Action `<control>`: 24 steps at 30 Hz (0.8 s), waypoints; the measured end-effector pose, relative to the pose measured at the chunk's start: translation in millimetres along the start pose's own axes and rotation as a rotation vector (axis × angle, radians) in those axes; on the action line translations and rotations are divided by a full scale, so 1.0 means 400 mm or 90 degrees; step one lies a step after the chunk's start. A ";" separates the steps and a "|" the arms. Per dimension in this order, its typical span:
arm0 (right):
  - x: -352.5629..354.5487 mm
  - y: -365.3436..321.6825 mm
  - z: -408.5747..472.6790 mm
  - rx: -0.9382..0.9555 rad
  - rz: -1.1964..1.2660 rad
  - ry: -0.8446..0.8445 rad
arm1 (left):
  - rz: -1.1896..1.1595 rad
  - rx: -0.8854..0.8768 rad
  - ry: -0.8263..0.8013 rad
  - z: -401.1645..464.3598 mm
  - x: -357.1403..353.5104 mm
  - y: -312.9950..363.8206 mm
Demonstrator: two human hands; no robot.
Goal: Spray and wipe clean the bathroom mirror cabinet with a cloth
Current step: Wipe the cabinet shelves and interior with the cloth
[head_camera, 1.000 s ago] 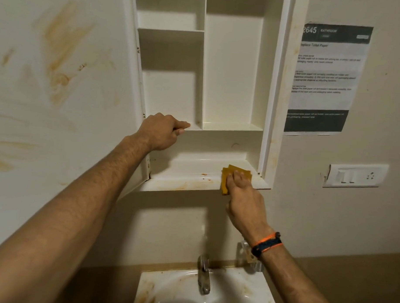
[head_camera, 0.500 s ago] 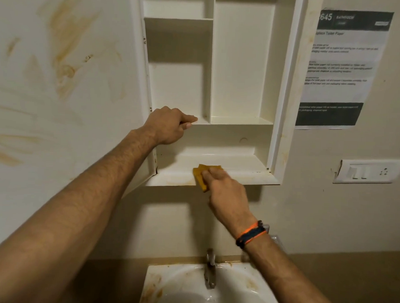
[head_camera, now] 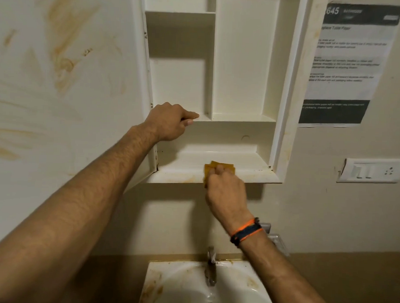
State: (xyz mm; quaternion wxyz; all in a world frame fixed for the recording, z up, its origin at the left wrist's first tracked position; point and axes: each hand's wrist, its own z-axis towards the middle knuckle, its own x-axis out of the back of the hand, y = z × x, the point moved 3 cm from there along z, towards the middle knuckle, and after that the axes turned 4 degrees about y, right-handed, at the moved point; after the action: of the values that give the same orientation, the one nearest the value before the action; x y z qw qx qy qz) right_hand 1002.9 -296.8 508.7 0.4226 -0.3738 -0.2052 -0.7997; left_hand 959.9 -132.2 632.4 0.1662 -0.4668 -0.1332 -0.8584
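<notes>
The white mirror cabinet (head_camera: 243, 62) hangs open on the wall, its shelves bare. Its door (head_camera: 60, 89) swings out to the left, smeared with brown-orange stains. My right hand (head_camera: 224, 193) presses a folded yellow-orange cloth (head_camera: 219, 166) flat on the cabinet's bottom shelf (head_camera: 177, 175), near its front edge, where faint brown marks show. My left hand (head_camera: 170, 122) grips the front edge of the middle shelf at its left end, fingers curled over it. No spray bottle is in view.
Below the cabinet a stained white sink (head_camera: 189, 287) with a metal tap (head_camera: 211, 267) stands against the wall. A printed notice (head_camera: 347, 65) is stuck on the wall to the right, above a switch plate (head_camera: 370, 171).
My right hand slid the cloth leftward along the bottom shelf, then back a little toward the middle. My left hand has kept its hold on the middle shelf.
</notes>
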 end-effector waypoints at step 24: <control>0.029 0.209 -0.023 -0.061 -0.007 0.021 | 0.004 -0.001 -0.001 -0.002 0.000 0.002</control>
State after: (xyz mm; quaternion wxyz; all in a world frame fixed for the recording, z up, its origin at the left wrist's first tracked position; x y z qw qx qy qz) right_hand 1064.0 -355.4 512.9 0.4032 -0.3794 -0.1619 -0.8168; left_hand 959.7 -133.3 632.0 0.1684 -0.4682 -0.1315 -0.8574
